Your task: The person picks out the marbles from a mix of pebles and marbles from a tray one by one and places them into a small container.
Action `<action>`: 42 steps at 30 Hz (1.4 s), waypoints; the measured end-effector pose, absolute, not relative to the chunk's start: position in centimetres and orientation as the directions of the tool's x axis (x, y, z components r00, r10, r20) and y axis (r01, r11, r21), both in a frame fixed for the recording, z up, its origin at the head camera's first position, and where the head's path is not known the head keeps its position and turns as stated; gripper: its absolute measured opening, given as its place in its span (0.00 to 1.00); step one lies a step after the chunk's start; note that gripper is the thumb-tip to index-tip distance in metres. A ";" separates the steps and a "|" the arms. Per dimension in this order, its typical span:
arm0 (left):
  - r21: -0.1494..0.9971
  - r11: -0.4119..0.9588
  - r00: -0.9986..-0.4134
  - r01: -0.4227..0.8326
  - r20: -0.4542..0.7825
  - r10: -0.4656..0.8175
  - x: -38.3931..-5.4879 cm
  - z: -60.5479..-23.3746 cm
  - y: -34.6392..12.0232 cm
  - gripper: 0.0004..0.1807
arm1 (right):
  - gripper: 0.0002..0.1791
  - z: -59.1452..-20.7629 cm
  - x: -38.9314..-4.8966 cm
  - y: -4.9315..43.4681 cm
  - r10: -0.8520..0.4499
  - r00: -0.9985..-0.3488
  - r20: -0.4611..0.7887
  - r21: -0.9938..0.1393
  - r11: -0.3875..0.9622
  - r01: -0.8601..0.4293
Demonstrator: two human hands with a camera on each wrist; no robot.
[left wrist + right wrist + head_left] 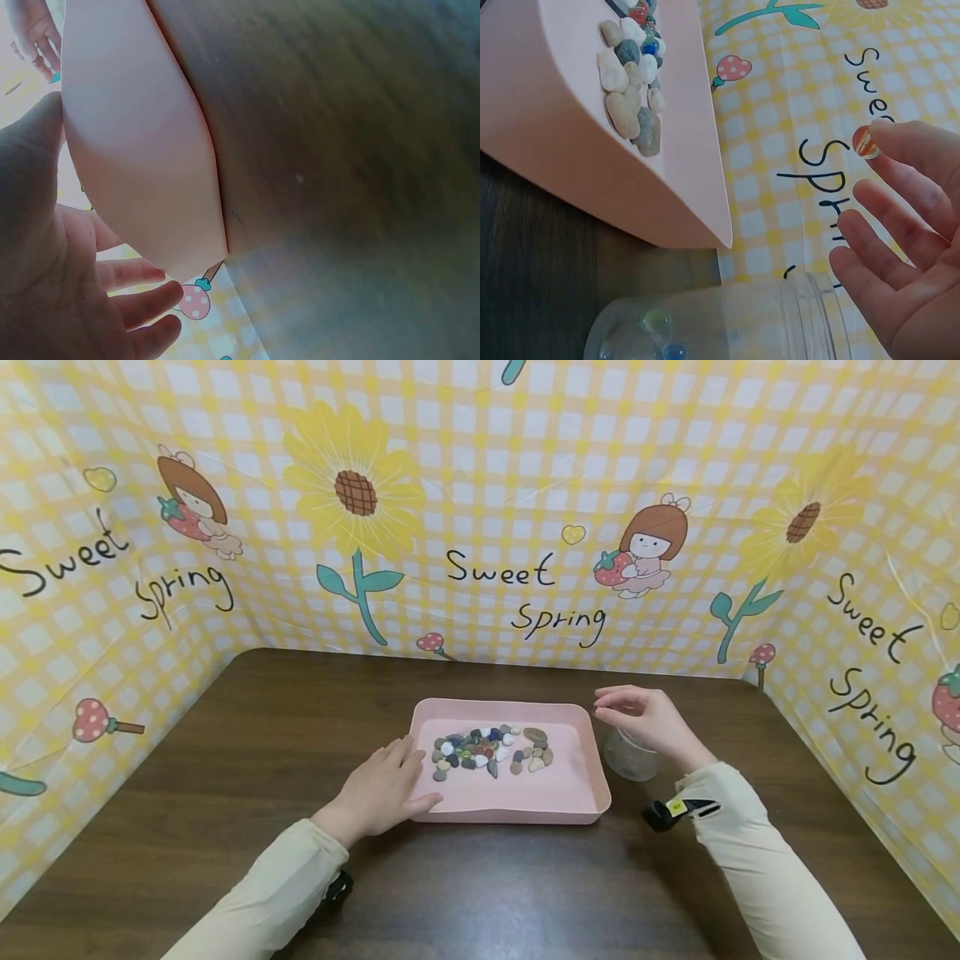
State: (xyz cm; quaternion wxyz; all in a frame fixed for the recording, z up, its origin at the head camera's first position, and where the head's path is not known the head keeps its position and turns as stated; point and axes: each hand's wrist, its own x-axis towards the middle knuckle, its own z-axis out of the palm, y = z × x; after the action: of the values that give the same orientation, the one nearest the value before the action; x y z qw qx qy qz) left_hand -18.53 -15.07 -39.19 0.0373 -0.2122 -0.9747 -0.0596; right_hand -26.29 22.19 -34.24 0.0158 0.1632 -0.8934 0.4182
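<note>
Brown table (300,718), tray (517,793), marble (865,142) in right grip (647,720)

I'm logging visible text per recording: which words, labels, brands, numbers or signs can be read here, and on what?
"Sweet Spring": left side of the cloth
"Sweet Spring": cloth's middle; partly hidden in the right wrist view
"Sweet Spring": cloth's right side
Too small to read: yellow label on the right wrist's black band
Left wrist view: none
</note>
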 end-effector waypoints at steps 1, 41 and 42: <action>0.100 0.903 -0.907 0.418 0.099 0.409 -18.5 -39.2 -15.1 0.39 | 0.15 -34.2 -26.2 22.4 -0.277 -0.945 0.174 -0.742 0.594 -0.311; 0.124 0.905 -0.913 0.407 0.065 0.402 -18.4 -38.6 -15.0 0.38 | 0.13 -36.4 -26.0 26.8 -0.079 -0.910 0.406 -0.746 0.547 -0.380; 0.125 0.905 -0.914 0.407 0.064 0.402 -18.4 -38.6 -15.0 0.38 | 0.13 -36.4 -25.9 26.9 -0.074 -0.910 0.407 -0.747 0.547 -0.379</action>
State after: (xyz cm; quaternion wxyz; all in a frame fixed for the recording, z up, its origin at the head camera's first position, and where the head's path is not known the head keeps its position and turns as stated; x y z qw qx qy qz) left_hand -18.38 -14.96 -38.61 0.0183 -0.2070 -0.9758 -0.0681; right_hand -25.94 26.88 -36.41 0.1662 0.1311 -0.8635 0.4577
